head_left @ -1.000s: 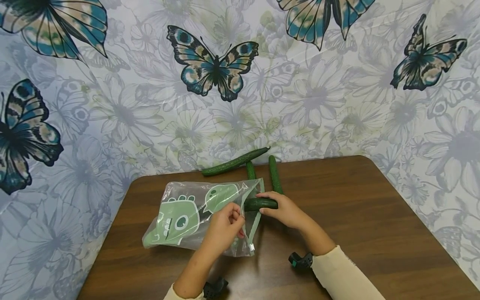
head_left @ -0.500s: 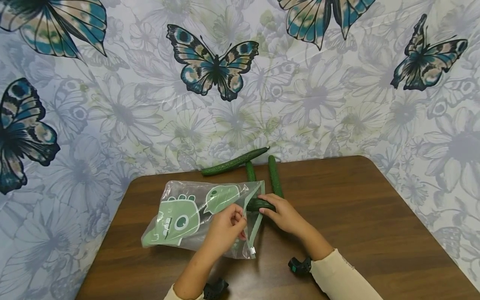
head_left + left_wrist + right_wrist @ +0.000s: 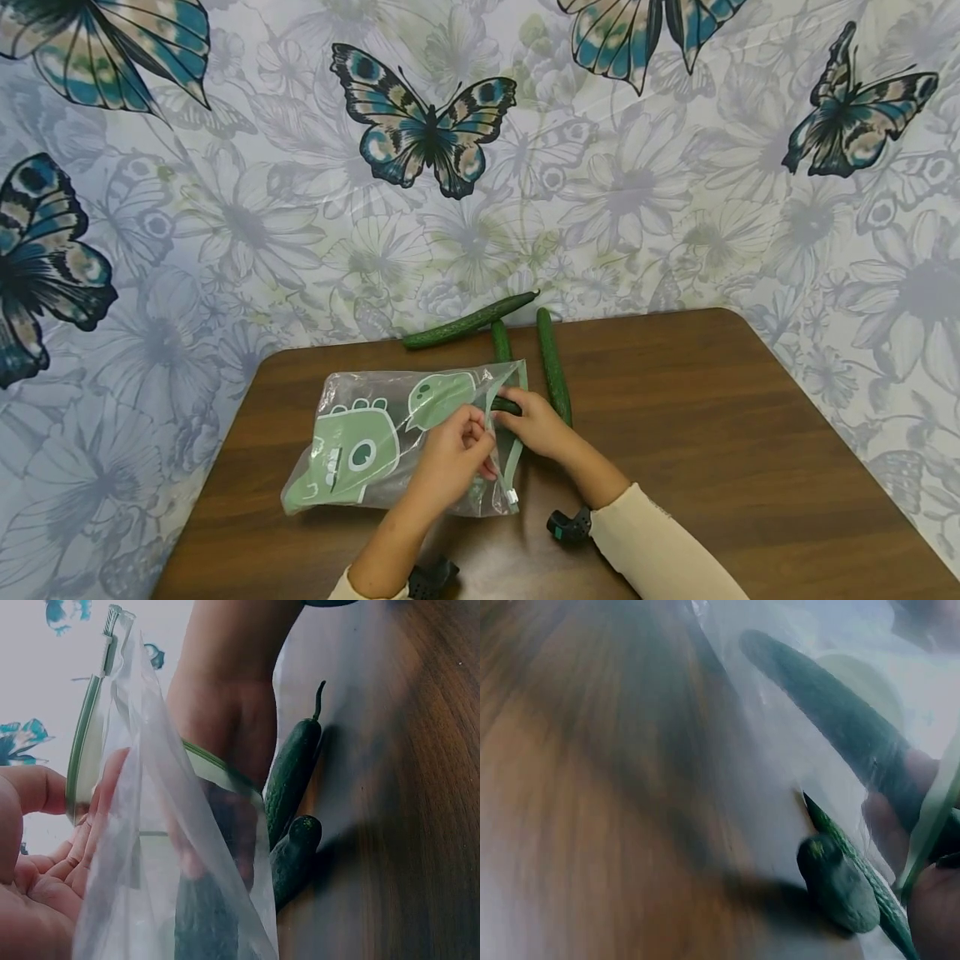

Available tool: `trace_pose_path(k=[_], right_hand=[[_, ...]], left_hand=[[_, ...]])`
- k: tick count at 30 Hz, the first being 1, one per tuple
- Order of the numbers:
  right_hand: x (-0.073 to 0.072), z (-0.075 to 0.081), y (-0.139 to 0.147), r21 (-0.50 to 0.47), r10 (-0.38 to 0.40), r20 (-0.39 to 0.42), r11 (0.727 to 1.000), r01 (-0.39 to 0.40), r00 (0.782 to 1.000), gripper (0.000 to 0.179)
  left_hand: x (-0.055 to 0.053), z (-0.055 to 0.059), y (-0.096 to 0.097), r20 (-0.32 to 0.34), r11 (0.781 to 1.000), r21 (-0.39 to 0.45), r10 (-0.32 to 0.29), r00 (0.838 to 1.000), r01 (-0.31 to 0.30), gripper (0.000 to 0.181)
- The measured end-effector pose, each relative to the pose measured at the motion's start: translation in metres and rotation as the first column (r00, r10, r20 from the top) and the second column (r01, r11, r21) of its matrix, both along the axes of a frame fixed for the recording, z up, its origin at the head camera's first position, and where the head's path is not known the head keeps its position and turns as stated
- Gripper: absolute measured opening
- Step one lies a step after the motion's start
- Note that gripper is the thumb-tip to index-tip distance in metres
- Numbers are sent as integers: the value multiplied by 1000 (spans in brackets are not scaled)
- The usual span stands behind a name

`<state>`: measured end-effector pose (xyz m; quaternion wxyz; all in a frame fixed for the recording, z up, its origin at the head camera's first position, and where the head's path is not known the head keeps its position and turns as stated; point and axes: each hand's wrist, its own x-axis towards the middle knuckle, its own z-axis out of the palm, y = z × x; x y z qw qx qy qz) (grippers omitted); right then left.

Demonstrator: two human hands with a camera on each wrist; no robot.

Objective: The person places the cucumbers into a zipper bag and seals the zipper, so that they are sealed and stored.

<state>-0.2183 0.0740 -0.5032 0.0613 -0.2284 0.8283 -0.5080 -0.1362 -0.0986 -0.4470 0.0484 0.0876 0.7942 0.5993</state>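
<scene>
A clear zip bag with green cartoon prints lies on its side, its mouth towards the right. My left hand pinches the green-edged rim of that mouth; in the left wrist view its thumb and fingers meet at the green strip. My right hand grips the end of a cucumber, with its fingers inside the mouth. Through the film, the right wrist view shows the same cucumber stretching into the bag. Most of its length is hidden in the head view.
Behind the bag, one cucumber lies slantwise near the table's back edge. Two more cucumbers point forward, one partly behind the bag, the other beyond my right hand. The brown wooden table meets a butterfly-patterned cloth.
My right hand has moved left, pushing the cucumber deeper through the bag's mouth, and its fingers have entered the opening. The left hand keeps its pinch on the rim, nearly still.
</scene>
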Motion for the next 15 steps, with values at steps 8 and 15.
trace_pose_path(k=[8,15], right_hand=[[-9,-6,-23,16,47,44,999,-48,998,40],[-9,-12,-30,80,31,20,996,-32,999,41]], left_hand=[[-2,2,-4,6,996,-13,83,997,-83,8],[-5,5,-7,2,989,64,136,991,-136,8]])
